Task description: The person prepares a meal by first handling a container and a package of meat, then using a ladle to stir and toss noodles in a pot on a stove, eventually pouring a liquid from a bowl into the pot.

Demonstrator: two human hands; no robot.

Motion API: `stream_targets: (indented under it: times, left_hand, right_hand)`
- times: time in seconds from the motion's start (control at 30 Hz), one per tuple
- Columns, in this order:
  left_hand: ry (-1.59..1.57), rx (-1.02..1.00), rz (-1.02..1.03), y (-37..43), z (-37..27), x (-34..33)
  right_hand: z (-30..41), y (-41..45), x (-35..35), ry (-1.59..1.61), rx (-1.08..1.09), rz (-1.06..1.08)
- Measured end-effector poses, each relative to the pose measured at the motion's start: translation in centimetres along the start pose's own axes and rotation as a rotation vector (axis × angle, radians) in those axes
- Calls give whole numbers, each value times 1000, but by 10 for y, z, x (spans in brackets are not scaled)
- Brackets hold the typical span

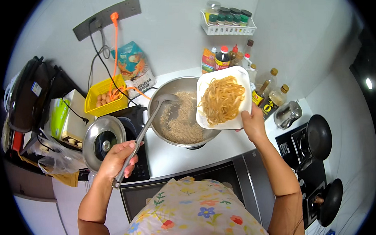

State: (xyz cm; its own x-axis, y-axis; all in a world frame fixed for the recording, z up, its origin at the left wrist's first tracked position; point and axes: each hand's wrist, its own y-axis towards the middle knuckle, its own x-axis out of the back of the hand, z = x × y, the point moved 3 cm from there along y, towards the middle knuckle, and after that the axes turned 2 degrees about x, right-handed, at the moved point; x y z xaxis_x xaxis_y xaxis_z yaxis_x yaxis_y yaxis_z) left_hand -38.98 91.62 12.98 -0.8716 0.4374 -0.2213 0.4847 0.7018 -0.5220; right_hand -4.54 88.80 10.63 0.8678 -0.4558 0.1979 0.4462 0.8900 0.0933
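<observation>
My left hand [119,160] grips the handle of a metal cooking spatula [145,128]. Its blade rests inside a wide stainless steel pan [159,88], over a layer of browned minced food [183,129]. In my right hand [254,123] is a white square plate [237,120], held by its lower right corner. Brown flat noodles [224,100] are heaped on the plate, which is tilted and covers the pan's right side from view.
An induction cooker [142,168] carries a glass-and-steel lid [89,139] on the left. Behind stand a yellow basket of eggs [106,110] and a printed bag [132,64]. Sauce bottles [222,58] line the back right. Two black pans [319,137] sit on the gas hob [286,145].
</observation>
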Motion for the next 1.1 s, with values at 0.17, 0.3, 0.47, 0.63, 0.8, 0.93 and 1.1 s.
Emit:
stream_targets:
  times: [0.17, 0.3, 0.47, 0.63, 0.8, 0.93, 1.1]
  left_hand:
    - [-78, -54, -2, 4, 19, 1]
    - [-112, -94, 0, 2, 30, 2]
    - [-88, -113, -6, 0, 36, 1]
    - [-69, -130, 13, 5, 38, -6]
    - [-79, -151, 13, 9, 39, -17]
    - [-23, -223, -2, 11, 38, -25]
    - [-28, -280, 5, 21, 43, -29]
  right_hand:
    - [-3, 31, -29, -578, 289, 36]
    - [-2, 39, -39, -760, 444, 98]
    - [19, 33, -37, -823, 568, 142]
    - [25, 28, -40, -810, 693, 136]
    - [29, 24, -42, -769, 677, 96]
    - [31, 23, -42, -781, 631, 90]
    - [36, 24, -37, -737, 614, 54]
